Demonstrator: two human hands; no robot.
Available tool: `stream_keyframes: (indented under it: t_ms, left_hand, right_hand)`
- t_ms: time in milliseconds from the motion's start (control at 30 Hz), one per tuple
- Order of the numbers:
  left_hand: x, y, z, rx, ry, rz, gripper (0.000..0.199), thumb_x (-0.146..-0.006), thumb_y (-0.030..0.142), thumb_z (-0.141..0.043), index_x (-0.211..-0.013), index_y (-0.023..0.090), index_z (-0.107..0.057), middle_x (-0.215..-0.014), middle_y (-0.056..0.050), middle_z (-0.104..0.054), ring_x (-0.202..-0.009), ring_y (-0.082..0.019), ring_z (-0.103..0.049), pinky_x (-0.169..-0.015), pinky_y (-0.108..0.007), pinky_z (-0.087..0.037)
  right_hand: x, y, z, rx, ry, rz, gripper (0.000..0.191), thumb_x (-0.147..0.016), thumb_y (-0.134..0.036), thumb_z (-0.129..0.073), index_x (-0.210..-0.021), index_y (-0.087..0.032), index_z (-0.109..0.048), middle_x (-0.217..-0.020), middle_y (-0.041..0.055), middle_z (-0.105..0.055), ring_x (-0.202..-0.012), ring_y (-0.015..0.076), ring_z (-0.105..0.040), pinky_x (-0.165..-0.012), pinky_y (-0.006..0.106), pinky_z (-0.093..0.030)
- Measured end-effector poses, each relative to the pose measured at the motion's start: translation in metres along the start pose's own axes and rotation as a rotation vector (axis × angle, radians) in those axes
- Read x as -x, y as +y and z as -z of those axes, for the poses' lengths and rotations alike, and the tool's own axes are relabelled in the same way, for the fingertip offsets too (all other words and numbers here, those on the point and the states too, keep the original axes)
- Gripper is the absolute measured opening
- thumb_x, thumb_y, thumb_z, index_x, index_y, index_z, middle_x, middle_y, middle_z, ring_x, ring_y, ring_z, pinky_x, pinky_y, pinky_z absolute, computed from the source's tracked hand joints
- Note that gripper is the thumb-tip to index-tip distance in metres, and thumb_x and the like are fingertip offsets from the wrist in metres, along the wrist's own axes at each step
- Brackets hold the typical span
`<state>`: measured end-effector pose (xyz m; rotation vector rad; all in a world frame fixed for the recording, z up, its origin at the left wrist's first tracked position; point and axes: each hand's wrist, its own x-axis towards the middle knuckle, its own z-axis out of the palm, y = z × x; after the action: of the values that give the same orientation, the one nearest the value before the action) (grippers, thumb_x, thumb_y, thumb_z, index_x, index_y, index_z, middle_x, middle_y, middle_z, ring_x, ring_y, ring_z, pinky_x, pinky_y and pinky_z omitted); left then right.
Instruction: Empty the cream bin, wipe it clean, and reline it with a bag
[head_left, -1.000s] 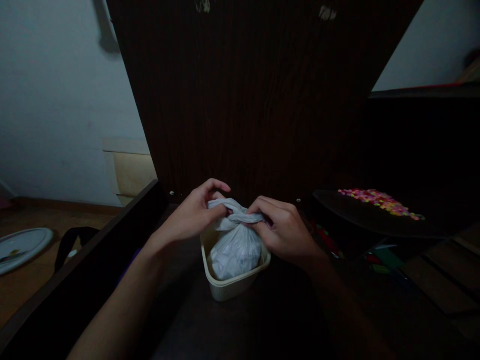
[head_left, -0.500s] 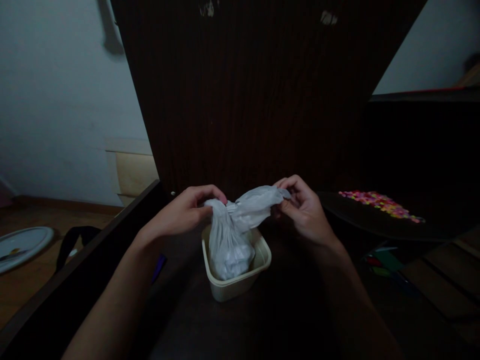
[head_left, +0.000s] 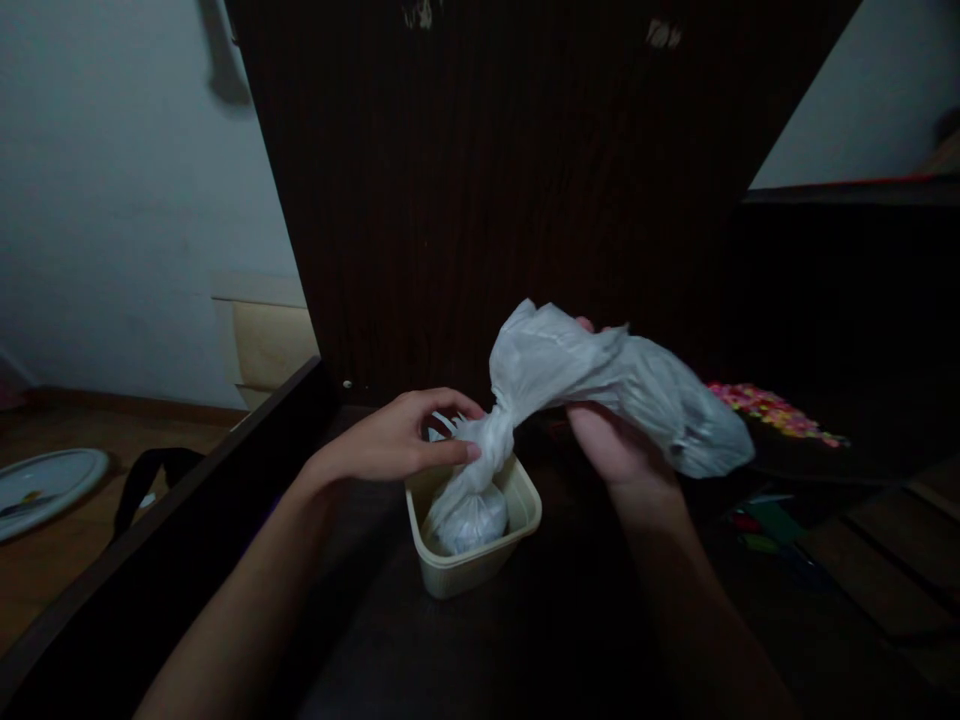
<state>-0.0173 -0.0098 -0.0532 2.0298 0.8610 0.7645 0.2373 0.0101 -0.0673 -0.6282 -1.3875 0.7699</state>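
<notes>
A whitish plastic bag [head_left: 551, 365] is twisted at its neck, and its rounded lower part sits inside a cream rectangular tub [head_left: 469, 575]. My left hand [head_left: 420, 435] pinches the twisted neck just above the tub, with thumb and fingers on it. The loose upper part of the bag stretches to the right, puffed out and drooping at its far end. Beneath and behind this part is my right hand [head_left: 611, 435], gripping the plastic, its fingers mostly hidden by the bag. What the bag holds cannot be made out.
A dark upright panel [head_left: 487, 180] stands behind the tub. To the right lie small pink and yellow pieces [head_left: 780, 412] and a green item [head_left: 776, 520]. A raised dark edge [head_left: 187, 495] runs along the left, with a white oval object [head_left: 52, 485] beyond it.
The bag's upper part has spread out and now hangs far to the right over my right hand. My left hand has shifted slightly right, and the neck is more tightly twisted.
</notes>
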Motion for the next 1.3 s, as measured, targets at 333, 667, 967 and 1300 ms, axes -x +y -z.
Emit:
stream_keyframes:
  t_ms: [333, 667, 967, 1300]
  left_hand:
    - [-0.007, 0.002, -0.012, 0.501, 0.11, 0.021, 0.03, -0.071, 0.017, -0.079, -0.08, 0.018, -0.05, -0.077, 0.005, -0.061, -0.067, -0.008, -0.057, -0.062, -0.019, -0.045]
    - [-0.006, 0.005, -0.017, 0.766, 0.236, -0.119, 0.047, -0.065, -0.001, -0.077, -0.105, 0.018, -0.059, -0.115, -0.009, -0.074, -0.094, -0.017, -0.072, -0.076, -0.023, -0.055]
    - [-0.003, 0.019, -0.027, 0.892, 0.224, -0.182, 0.036, -0.069, 0.019, -0.08, -0.102, 0.015, -0.065, -0.071, -0.001, -0.07, -0.068, -0.014, -0.066, -0.063, -0.021, -0.051]
    - [-0.003, 0.018, -0.023, 0.393, 0.457, -0.122, 0.027, -0.072, 0.03, -0.087, -0.082, 0.016, -0.066, -0.063, 0.005, -0.063, -0.059, -0.008, -0.057, -0.062, -0.02, -0.048]
  right_hand:
    - [-0.008, 0.02, 0.017, 0.184, 0.45, -0.063, 0.03, -0.067, -0.02, -0.064, -0.096, -0.024, -0.063, -0.093, 0.0008, -0.066, -0.086, 0.0179, -0.065, -0.073, 0.03, -0.052]
    - [-0.004, -0.004, 0.03, 0.576, 0.131, -0.269, 0.036, -0.069, -0.038, -0.075, -0.099, -0.023, -0.061, -0.101, 0.0066, -0.067, -0.08, 0.0229, -0.065, -0.076, 0.041, -0.053]
    - [0.015, -0.016, -0.016, 0.068, -0.48, -0.522, 0.047, -0.086, -0.065, -0.06, -0.073, -0.019, -0.062, -0.066, 0.0008, -0.059, -0.06, 0.0158, -0.054, -0.057, 0.029, -0.043]
    - [0.019, -0.008, -0.025, -0.017, -0.292, -0.208, 0.022, -0.073, -0.026, -0.075, -0.066, -0.019, -0.055, -0.065, -0.0045, -0.051, -0.059, 0.0108, -0.044, -0.056, 0.024, -0.033]
